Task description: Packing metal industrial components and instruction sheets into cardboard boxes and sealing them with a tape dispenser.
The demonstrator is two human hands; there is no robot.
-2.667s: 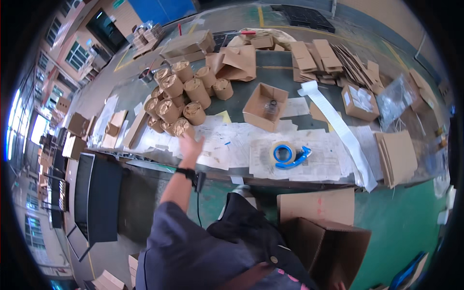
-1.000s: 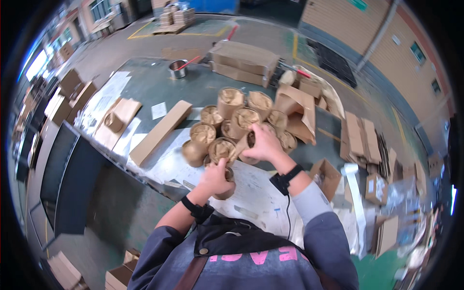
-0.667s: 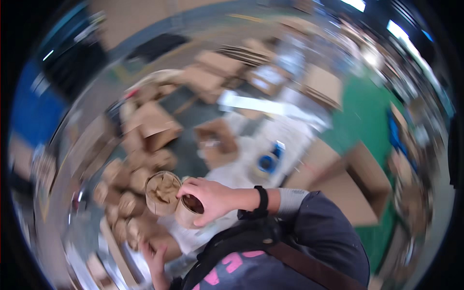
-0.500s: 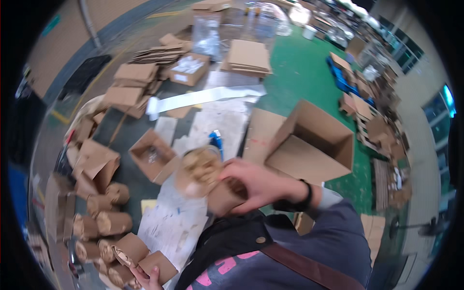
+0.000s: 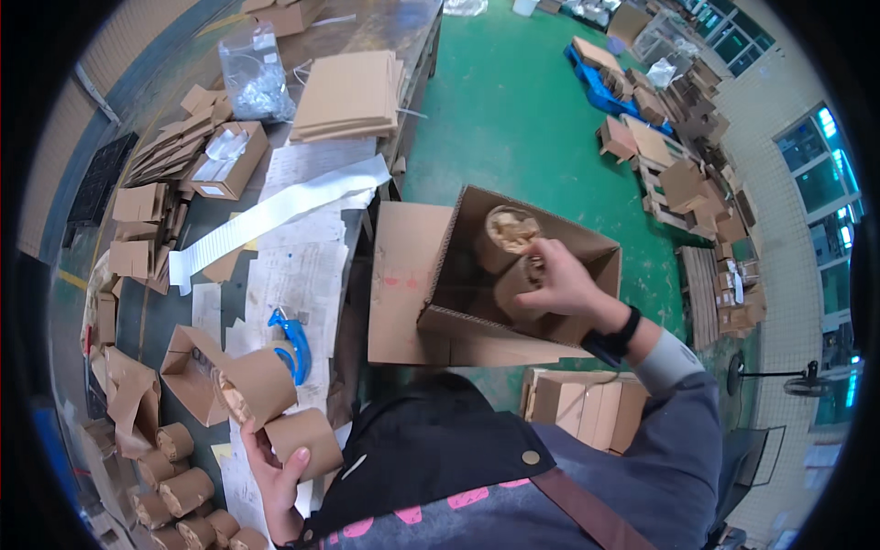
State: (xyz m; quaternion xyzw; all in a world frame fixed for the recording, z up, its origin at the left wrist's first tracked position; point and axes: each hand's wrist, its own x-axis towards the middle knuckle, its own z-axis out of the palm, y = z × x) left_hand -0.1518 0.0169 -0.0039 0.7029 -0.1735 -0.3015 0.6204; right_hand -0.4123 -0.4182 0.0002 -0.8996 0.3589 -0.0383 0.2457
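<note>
Two brown cardboard tubes stuffed with crumpled paper are in my right hand [image 5: 566,286], which is closed on them inside the mouth of a large open carton [image 5: 458,335]. The far tube [image 5: 493,255] shows its paper filling at the top; fingers partly cover the near tube [image 5: 515,295]. How deep they sit, and whether they touch the bottom, I cannot tell. Lower left, my left hand [image 5: 278,481] grips another pair above the table: an upper tube [image 5: 261,385] with paper showing at its left end and a lower tube [image 5: 307,440] beside it.
More stuffed tubes [image 5: 187,491] stand lower left. Behind the left-hand tubes are a small open box [image 5: 188,362] and a blue tape dispenser [image 5: 295,344]. A white strip [image 5: 284,215] crosses the paper-covered table; flat cardboard [image 5: 346,92] is stacked beyond. Another carton [image 5: 587,408] stands near my right elbow.
My right hand has carried its two tubes from over the table rightward into the large carton. My left hand has risen with its pair. The view has turned to the right.
</note>
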